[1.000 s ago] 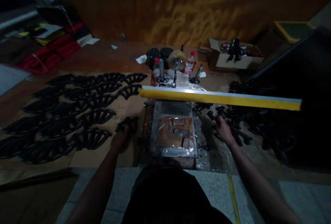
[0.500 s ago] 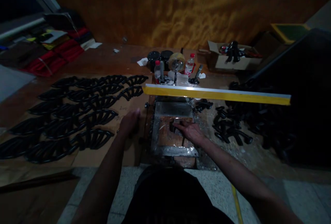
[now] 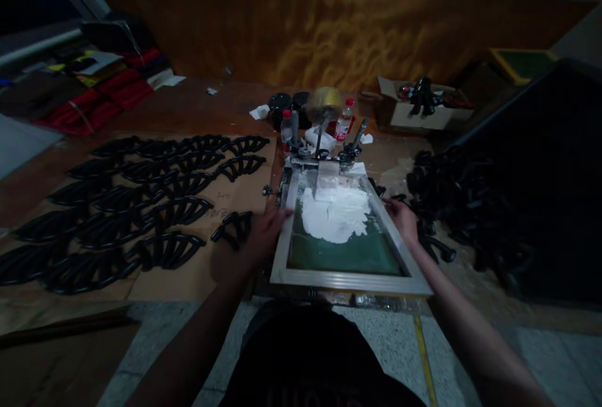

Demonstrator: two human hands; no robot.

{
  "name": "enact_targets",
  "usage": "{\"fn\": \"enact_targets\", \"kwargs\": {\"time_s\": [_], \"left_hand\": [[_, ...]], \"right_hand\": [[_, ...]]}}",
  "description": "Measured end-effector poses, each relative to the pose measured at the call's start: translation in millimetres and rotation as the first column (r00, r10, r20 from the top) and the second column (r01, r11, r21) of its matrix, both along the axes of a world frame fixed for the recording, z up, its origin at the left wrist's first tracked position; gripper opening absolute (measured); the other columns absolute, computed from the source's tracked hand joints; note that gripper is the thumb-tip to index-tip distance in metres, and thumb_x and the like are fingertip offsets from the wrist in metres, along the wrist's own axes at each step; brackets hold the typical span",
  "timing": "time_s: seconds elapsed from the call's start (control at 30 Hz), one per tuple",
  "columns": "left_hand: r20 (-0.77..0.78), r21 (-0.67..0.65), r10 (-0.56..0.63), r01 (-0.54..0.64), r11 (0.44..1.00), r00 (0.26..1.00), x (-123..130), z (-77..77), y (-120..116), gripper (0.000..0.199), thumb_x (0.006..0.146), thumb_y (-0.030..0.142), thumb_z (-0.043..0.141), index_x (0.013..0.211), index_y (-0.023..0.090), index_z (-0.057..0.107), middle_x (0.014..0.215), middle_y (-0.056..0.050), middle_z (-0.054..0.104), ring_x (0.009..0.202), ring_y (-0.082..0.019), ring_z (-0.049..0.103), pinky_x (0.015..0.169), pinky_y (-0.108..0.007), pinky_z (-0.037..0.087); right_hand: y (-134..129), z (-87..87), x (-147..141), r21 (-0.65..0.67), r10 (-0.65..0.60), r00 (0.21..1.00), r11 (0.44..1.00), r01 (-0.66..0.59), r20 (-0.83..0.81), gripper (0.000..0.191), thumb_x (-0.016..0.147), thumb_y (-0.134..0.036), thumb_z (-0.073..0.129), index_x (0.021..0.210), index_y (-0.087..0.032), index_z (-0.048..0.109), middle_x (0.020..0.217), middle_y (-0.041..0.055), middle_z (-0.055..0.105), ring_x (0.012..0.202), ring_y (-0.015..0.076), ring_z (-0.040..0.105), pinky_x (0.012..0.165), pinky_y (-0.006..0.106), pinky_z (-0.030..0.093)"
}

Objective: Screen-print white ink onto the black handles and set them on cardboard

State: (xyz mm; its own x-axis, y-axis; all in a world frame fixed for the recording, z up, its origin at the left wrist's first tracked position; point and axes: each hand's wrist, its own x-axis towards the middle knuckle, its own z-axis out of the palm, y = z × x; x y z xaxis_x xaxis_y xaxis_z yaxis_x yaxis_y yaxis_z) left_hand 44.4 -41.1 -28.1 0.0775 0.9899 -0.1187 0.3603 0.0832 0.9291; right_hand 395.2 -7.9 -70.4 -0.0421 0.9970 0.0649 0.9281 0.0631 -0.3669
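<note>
An aluminium silk-screen frame (image 3: 348, 281) lies flat and slightly skewed in front of me, its green mesh (image 3: 345, 255) carrying a thick patch of white ink (image 3: 333, 209). My left hand (image 3: 268, 234) rests on the frame's left rail, and a black fan-shaped moulded part (image 3: 234, 228) lies just beside that hand on the cardboard. My right hand (image 3: 402, 219) grips the right rail. The frame hides the plate beneath it.
Rows of black fan-shaped parts (image 3: 122, 225) cover brown cardboard on the left. A heap of black parts (image 3: 461, 206) lies to the right. Hinge clamps (image 3: 320, 156) hold the frame's far edge, with bottles, tape and black jars (image 3: 286, 109) behind them. A cardboard box (image 3: 418, 106) stands back right.
The frame, seen edge-on as a yellow bar earlier, has swung down flat over the plate. Both hands have moved onto its side rails.
</note>
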Motion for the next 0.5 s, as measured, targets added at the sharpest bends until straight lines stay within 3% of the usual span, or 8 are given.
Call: {"fn": "enact_targets", "kwargs": {"time_s": [0.07, 0.17, 0.23, 0.33, 0.4, 0.5], "left_hand": [[-0.078, -0.119, -0.017, 0.007, 0.993, 0.997, -1.0, -25.7, -11.3, 0.050, 0.090, 0.044, 0.047, 0.132, 0.019, 0.059, 0.109, -0.009, 0.073, 0.101, -0.026, 0.067, 0.091, -0.042, 0.053], [-0.171, -0.161, -0.025, -0.003, 0.987, 0.985, 2.7, -61.8, -16.2, 0.063, 0.089, 0.038, 0.050, 0.147, 0.014, 0.044, 0.118, -0.015, 0.070, 0.098, -0.027, 0.068, 0.090, -0.043, 0.052], [-0.189, -0.115, -0.019, -0.003, 0.993, 0.982, 4.5, -81.1, -14.7, 0.061, 0.089, 0.036, 0.050, 0.146, 0.015, 0.044, 0.131, -0.016, 0.063, 0.107, -0.027, 0.066, 0.097, -0.042, 0.050], [-0.170, -0.112, -0.025, 0.006, 0.994, 0.985, 4.1, -99.3, -12.6, 0.059, 0.090, 0.037, 0.050, 0.145, 0.017, 0.045, 0.136, -0.014, 0.060, 0.118, -0.027, 0.062, 0.101, -0.040, 0.048], [-0.141, -0.136, -0.024, 0.005, 0.991, 0.990, 3.5, -103.7, -13.0, 0.058, 0.091, 0.039, 0.050, 0.144, 0.018, 0.046, 0.135, -0.013, 0.062, 0.120, -0.026, 0.061, 0.101, -0.039, 0.048], [-0.103, -0.142, -0.001, -0.014, 0.990, 0.995, 4.3, -102.5, -14.7, 0.055, 0.091, 0.038, 0.050, 0.142, 0.018, 0.048, 0.133, -0.012, 0.063, 0.119, -0.026, 0.062, 0.101, -0.039, 0.048]], "right_hand": [[18.0, 10.9, -4.8, 0.131, -0.080, 0.997, 0.988, 0.080, -0.003, 0.048, 0.098, -0.032, 0.032, 0.136, -0.013, 0.053, 0.123, 0.0205, 0.060, 0.112, 0.0333, 0.057, 0.094, 0.050, 0.045], [40.2, 25.5, -51.9, 0.272, 0.050, 0.995, 0.960, -0.071, 0.084, 0.063, 0.087, -0.032, 0.058, 0.144, -0.012, 0.044, 0.148, 0.0206, 0.040, 0.126, 0.0340, 0.045, 0.103, 0.045, 0.040], [45.1, 30.8, -88.6, 0.196, 0.175, 0.966, 0.957, -0.212, 0.188, 0.061, 0.083, -0.025, 0.063, 0.140, -0.011, 0.048, 0.146, 0.0203, 0.043, 0.126, 0.0340, 0.045, 0.102, 0.043, 0.039], [30.6, 27.0, -118.3, -0.093, 0.307, 0.922, 0.952, -0.293, 0.235, 0.033, 0.085, -0.016, 0.055, 0.116, -0.016, 0.063, 0.116, 0.0138, 0.066, 0.107, 0.0276, 0.057, 0.090, 0.034, 0.044], [10.0, 19.7, -117.5, -0.213, 0.413, 0.887, 0.903, -0.372, 0.204, 0.027, 0.087, -0.014, 0.050, 0.109, -0.018, 0.066, 0.106, 0.0104, 0.069, 0.100, 0.0238, 0.060, 0.083, 0.030, 0.045], [-16.8, 13.9, -101.8, -0.228, 0.633, 0.763, 0.768, -0.598, 0.132, 0.031, 0.088, -0.012, 0.048, 0.111, -0.018, 0.066, 0.111, 0.0101, 0.068, 0.103, 0.0222, 0.060, 0.083, 0.030, 0.044]]}}
